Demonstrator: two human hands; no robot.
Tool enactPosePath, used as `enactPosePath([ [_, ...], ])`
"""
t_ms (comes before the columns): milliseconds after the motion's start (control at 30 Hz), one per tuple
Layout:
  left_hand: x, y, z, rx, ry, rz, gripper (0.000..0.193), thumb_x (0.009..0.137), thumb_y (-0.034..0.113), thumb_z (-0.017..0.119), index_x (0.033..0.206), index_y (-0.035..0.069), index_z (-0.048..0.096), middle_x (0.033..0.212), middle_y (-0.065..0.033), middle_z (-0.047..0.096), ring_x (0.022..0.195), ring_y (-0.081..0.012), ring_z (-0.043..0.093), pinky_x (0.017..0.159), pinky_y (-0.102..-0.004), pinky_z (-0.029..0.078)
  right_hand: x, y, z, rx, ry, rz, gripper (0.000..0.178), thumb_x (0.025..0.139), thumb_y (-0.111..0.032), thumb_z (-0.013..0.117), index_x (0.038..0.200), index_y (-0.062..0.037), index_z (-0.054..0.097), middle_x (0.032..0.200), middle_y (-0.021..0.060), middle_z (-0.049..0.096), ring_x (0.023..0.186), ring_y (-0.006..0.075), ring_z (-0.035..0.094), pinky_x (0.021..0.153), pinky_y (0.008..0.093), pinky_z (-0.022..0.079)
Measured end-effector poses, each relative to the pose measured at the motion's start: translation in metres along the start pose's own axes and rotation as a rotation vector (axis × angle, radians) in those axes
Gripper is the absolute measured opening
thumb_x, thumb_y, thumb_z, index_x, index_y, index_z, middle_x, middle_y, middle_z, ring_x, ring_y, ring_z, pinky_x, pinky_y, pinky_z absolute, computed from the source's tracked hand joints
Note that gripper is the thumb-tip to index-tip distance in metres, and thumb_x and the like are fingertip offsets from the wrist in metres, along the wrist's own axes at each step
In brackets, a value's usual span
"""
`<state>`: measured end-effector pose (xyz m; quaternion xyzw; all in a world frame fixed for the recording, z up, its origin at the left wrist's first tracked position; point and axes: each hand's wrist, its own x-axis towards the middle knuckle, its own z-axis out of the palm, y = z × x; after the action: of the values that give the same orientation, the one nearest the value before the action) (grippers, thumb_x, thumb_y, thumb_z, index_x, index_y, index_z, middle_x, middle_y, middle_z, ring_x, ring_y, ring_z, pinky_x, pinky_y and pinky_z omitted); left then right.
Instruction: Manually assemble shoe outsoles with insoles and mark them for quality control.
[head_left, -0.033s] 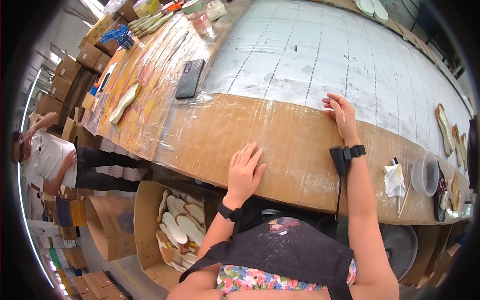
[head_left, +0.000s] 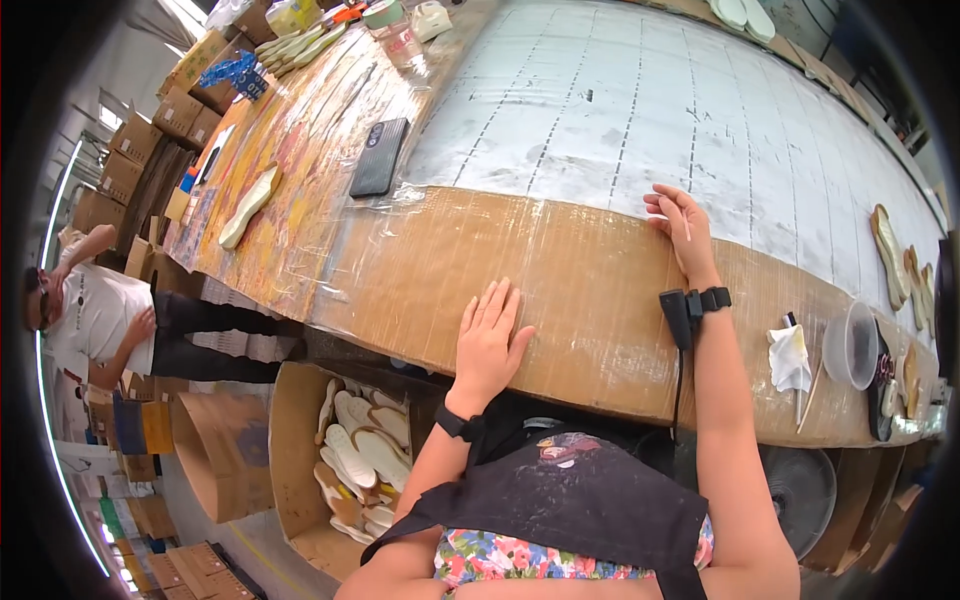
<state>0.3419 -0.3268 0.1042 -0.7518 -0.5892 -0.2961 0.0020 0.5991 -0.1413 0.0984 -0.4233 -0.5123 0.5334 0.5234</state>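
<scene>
My left hand (head_left: 488, 345) lies flat on the brown cardboard sheet (head_left: 585, 290), fingers stretched out and nothing in them. Farther right, my right hand (head_left: 686, 228) rests at the cardboard's far edge, beside the white lined surface (head_left: 560, 110). Its fingers are loosely curled. A thin pale sliver shows against them, too small to name. A black device (head_left: 681, 318) with a cable sits at my right wrist, next to a black strap. Left of the white surface lies a dark ridged phone (head_left: 380, 158), apart from both hands.
A pale insole (head_left: 250, 207) lies on the paint-streaked board at left; several more stand at the right edge (head_left: 888, 257). Near them are a clear plastic tub (head_left: 850, 346) and a white cloth (head_left: 790, 358). Below left, a carton (head_left: 290, 470) holds insoles. A person (head_left: 110, 310) stands at far left.
My left hand's fingers have straightened and shifted slightly, flatter on the cardboard. My right hand has hardly moved. The person at left has turned their head a little.
</scene>
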Motion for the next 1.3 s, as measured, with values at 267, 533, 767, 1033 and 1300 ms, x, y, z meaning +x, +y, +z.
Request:
enactPosePath([
  [267,-0.027,-0.036,-0.013,0.33,-0.139,-0.432,0.072,0.086,0.046,0.042,0.133,-0.003,0.022,0.14,-0.0198,0.021,0.13,-0.0298,0.019,0.105,-0.0432,0.014,0.002,-0.001,-0.017,0.164,-0.031,0.023,0.028,0.088,-0.013,0.048,0.112,0.0014,0.051,0.1,0.01,0.059,0.086,0.0111,0.055,0.074,0.022,0.046],
  [533,-0.07,-0.062,-0.036,0.224,-0.07,-1.133,0.083,0.085,0.058,0.034,0.136,-0.004,0.011,0.144,-0.0185,0.003,0.134,-0.0294,0.001,0.102,-0.0553,0.006,-0.002,-0.004,-0.019,0.15,-0.035,0.029,0.029,0.088,-0.014,0.046,0.111,0.003,0.052,0.098,0.0099,0.059,0.085,0.0116,0.055,0.074,0.0229,0.047],
  [767,-0.065,-0.053,-0.025,0.319,0.239,-0.734,0.07,0.088,0.044,0.04,0.135,-0.002,0.017,0.143,-0.0197,0.009,0.133,-0.0317,0.006,0.104,-0.0504,0.007,0.002,0.0,-0.02,-0.012,-0.041,0.049,0.027,0.088,-0.014,0.046,0.108,0.002,0.054,0.094,0.0083,0.061,0.082,0.0094,0.055,0.072,0.021,0.046],
  [1033,-0.033,-0.076,-0.022,0.42,-0.134,-0.771,0.075,0.088,0.052,0.031,0.134,-0.005,0.018,0.142,-0.0193,0.014,0.133,-0.0291,0.011,0.105,-0.0467,0.008,-0.002,0.004,-0.021,-0.023,-0.044,0.028,0.026,0.088,-0.012,0.047,0.108,0.0031,0.053,0.095,0.0085,0.06,0.081,0.0098,0.055,0.072,0.0209,0.046],
  [1300,-0.104,-0.135,-0.022,-0.095,0.378,-1.301,0.069,0.09,0.043,0.038,0.136,-0.002,0.013,0.143,-0.0191,0.011,0.132,-0.0274,0.014,0.105,-0.0421,0.012,-0.003,0.002,-0.023,-0.077,-0.052,0.018,0.025,0.089,-0.011,0.047,0.107,0.0028,0.054,0.094,0.0073,0.06,0.079,0.0075,0.054,0.07,0.0193,0.045],
])
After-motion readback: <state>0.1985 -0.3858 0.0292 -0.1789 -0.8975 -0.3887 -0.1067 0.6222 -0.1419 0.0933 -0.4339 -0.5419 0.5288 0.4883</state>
